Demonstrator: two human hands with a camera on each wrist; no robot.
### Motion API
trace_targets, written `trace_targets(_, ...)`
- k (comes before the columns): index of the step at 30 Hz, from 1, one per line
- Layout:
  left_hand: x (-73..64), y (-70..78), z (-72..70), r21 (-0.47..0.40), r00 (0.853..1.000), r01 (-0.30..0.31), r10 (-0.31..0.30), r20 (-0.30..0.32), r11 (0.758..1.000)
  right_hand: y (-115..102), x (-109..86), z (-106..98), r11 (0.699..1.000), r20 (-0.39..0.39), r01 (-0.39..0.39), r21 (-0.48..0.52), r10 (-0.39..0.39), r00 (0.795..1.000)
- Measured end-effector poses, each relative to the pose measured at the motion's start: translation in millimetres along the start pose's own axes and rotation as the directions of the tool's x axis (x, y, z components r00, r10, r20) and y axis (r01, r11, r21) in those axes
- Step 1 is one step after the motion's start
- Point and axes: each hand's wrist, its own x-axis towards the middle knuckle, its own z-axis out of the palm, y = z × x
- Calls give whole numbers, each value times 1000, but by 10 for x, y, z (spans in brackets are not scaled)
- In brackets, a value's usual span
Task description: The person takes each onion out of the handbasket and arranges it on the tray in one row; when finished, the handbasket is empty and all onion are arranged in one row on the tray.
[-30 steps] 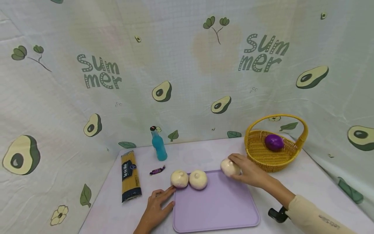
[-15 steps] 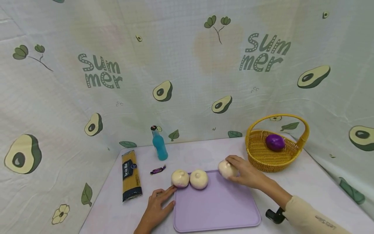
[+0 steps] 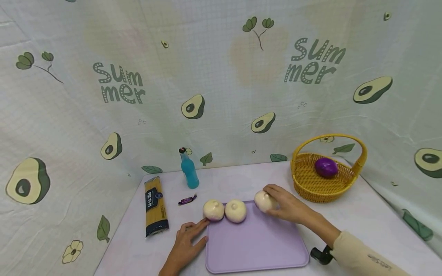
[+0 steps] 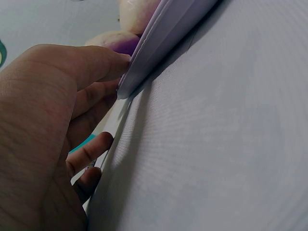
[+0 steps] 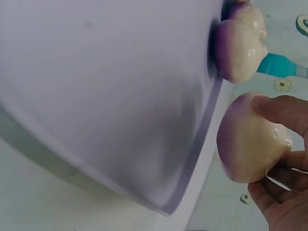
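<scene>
A cream turnip (image 3: pixel 264 201) with a purple base is held in my right hand (image 3: pixel 289 205), over the back right part of a lilac tray (image 3: pixel 257 245). In the right wrist view, my thumb presses one side of this turnip (image 5: pixel 248 139) and the fingers curl behind it, with the tray's corner close by. Two more turnips, a left one (image 3: pixel 213 210) and a right one (image 3: pixel 236 211), sit side by side at the tray's back left. My left hand (image 3: pixel 184 245) rests at the tray's left side, fingertips right at its rim (image 4: pixel 139 48), fingers loosely extended.
Behind on the right stands a yellow wicker basket (image 3: pixel 312 188) with a shiny purple object (image 3: pixel 326 167) inside. To the left are a pasta pack (image 3: pixel 155 207), a purple-wrapped candy (image 3: pixel 187 200) and a blue bottle (image 3: pixel 189 172). A printed cloth (image 3: pixel 221 76) hangs behind the table.
My right hand has carried its turnip a little to the left, toward the other two. The left hand stays at the tray's edge, and the view has shifted slightly.
</scene>
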Motion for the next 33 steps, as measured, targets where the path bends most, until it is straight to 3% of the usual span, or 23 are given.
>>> trace_targets(9, 14, 13, -29, -6, 1000, 4, -4, -3, 1000, -28, 51, 57, 1000, -2, 15, 15, -15, 1000)
trace_targets(24, 4, 3, -15, 8, 998, -44, 45, -53, 999, -60, 127, 156, 999, 33, 31, 30, -32, 999)
trace_targets(33, -2, -26, -3, 7, 1000, -19, 19, -14, 1000, -64, 111, 223, 999, 39, 16, 36, -18, 999)
